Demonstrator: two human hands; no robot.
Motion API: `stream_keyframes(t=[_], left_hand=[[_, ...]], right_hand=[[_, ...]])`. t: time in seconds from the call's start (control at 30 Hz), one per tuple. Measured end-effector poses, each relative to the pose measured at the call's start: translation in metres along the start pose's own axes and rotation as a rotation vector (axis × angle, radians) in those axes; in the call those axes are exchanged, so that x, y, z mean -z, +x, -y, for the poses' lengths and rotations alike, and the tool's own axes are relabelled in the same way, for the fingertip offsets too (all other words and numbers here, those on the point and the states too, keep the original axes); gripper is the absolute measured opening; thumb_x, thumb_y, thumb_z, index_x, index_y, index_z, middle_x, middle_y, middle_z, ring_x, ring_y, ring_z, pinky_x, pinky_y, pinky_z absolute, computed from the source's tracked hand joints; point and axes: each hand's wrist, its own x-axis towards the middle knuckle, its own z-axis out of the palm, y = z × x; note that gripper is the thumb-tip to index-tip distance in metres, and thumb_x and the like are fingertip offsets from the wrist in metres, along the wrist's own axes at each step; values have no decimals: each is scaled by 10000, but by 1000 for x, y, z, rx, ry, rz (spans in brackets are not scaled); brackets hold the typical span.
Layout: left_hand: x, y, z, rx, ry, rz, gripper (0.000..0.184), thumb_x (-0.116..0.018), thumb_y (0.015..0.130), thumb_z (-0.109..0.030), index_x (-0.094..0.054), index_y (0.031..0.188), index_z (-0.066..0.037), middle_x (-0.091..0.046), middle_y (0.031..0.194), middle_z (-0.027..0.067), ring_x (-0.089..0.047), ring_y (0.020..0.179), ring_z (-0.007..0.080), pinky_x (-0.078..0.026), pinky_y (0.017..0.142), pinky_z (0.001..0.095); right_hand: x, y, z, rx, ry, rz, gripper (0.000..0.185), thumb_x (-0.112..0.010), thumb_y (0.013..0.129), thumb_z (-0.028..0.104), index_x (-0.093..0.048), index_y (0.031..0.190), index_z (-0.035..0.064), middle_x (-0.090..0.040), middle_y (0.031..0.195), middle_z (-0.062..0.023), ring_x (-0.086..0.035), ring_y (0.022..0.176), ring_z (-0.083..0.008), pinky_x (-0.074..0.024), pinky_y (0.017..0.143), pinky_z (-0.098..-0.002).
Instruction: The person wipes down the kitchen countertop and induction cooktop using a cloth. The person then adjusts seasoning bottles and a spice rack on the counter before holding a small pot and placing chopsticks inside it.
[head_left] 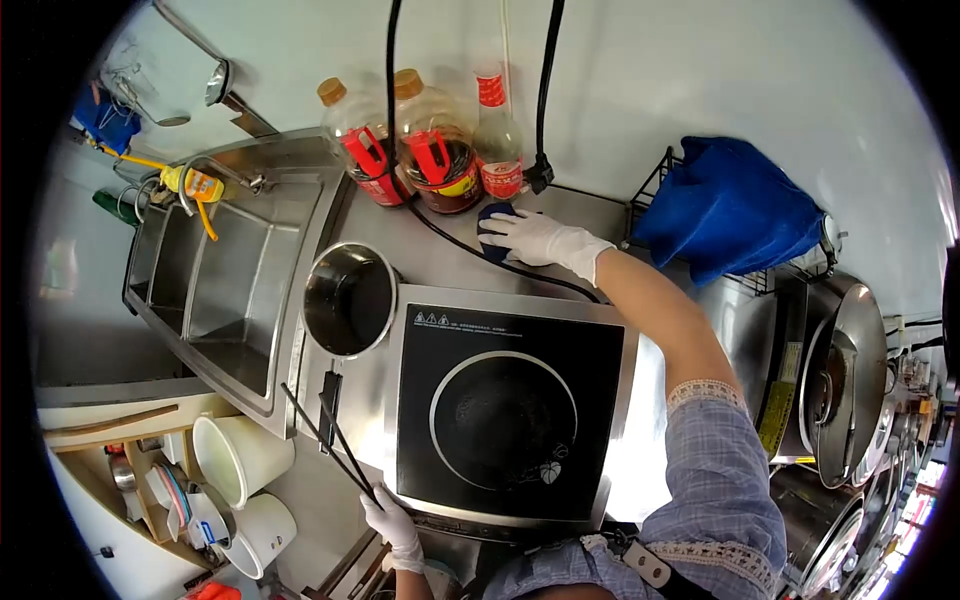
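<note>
My left hand (392,528), in a white glove, is closed on a pair of long dark chopsticks (345,455) at the cooktop's front left corner. Their tips point away toward the sink and are spread apart. Stretched across the counter behind the cooktop, my right hand (535,238), also gloved, grips a dark blue cloth (496,232). That cloth lies just in front of a clear bottle with a red label (498,140). Between my hands is the black induction cooktop (505,425). A steel pot (350,300) with dark contents stands at its back left.
Two large sauce bottles (365,150) stand against the wall. A black cable (450,237) runs over the counter close to my right hand. The steel sink (245,270) is at left; a wire rack with a blue cloth (730,210) and pans (845,385) are at right.
</note>
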Motion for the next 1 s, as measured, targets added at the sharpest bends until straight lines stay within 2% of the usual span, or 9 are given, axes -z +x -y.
stream_keyframes(t=[0.13, 0.3, 0.43, 0.7, 0.8, 0.87, 0.9, 0.93, 1.0], left_hand=[[1, -3, -8, 57, 39, 26, 246, -497, 962, -156, -555, 976, 82, -628, 789, 175, -555, 656, 259, -470, 645, 365], [1, 1, -7, 12, 49, 29, 246, -495, 962, -158, -553, 965, 80, -623, 780, 185, -555, 649, 270, -465, 631, 371], [1, 2, -18, -2, 75, 18, 243, -495, 961, -159, -553, 940, 76, -617, 756, 180, -547, 630, 274, -458, 614, 379], [1, 4, -14, 22, 10, 39, 242, -493, 970, -173, -558, 917, 54, -605, 735, 122, -525, 629, 195, -456, 610, 336], [0, 5, -2, 4, -4, 53, 243, -488, 975, -178, -560, 926, 49, -607, 743, 116, -523, 645, 191, -458, 630, 334], [0, 6, 0, -26, -15, 50, 238, -488, 975, -175, -561, 927, 46, -606, 741, 112, -522, 645, 187, -457, 630, 331], [0, 6, 0, -26, -23, 51, 235, -489, 974, -175, -563, 929, 43, -607, 744, 114, -523, 646, 188, -457, 631, 331], [0, 6, 0, -24, -30, 53, 233, -490, 974, -175, -565, 931, 40, -608, 747, 116, -525, 647, 189, -458, 631, 331], [1, 6, 0, -15, -28, 60, 233, -488, 974, -177, -567, 935, 38, -610, 756, 122, -527, 654, 194, -458, 638, 334]], right_hand=[[-2, -27, -1, -153, -14, -51, 514, -594, 846, 230, -439, 1321, 107, -404, 1400, -76, -354, 1313, -268, -296, 1077, -430], [-11, -67, -27, -472, -173, -233, 488, -514, 896, 303, -455, 1311, 52, -414, 1385, -142, -379, 1290, -296, -288, 1075, -426], [-19, -70, -22, -700, -116, -171, 574, -523, 893, 350, -409, 1353, 27, -348, 1436, -188, -333, 1320, -348, -278, 1083, -434], [-6, -111, 1, -845, 5, -18, 735, -556, 862, 413, -314, 1401, -23, -230, 1482, -247, -234, 1368, -402, -248, 1111, -436], [-18, -142, -1, -726, 52, 56, 655, -552, 886, 300, -303, 1417, 9, -225, 1494, -220, -234, 1375, -374, -247, 1119, -412], [-45, -167, -7, -441, 139, -62, 543, -557, 878, 127, -385, 1388, 58, -235, 1506, -166, -258, 1375, -337, -263, 1118, -387], [-38, -175, 13, -639, 779, -164, 516, -558, 853, 55, -437, 1354, 74, -265, 1498, -141, -282, 1366, -319, -271, 1116, -380], [-32, -183, 32, -835, 1389, -419, 508, -559, 828, -17, -489, 1319, 90, -295, 1491, -116, -306, 1358, -301, -280, 1114, -373], [-35, -219, 44, -481, 571, -287, 495, -571, 781, -36, -546, 1260, 84, -369, 1447, -116, -351, 1331, -304, -308, 1099, -371]])
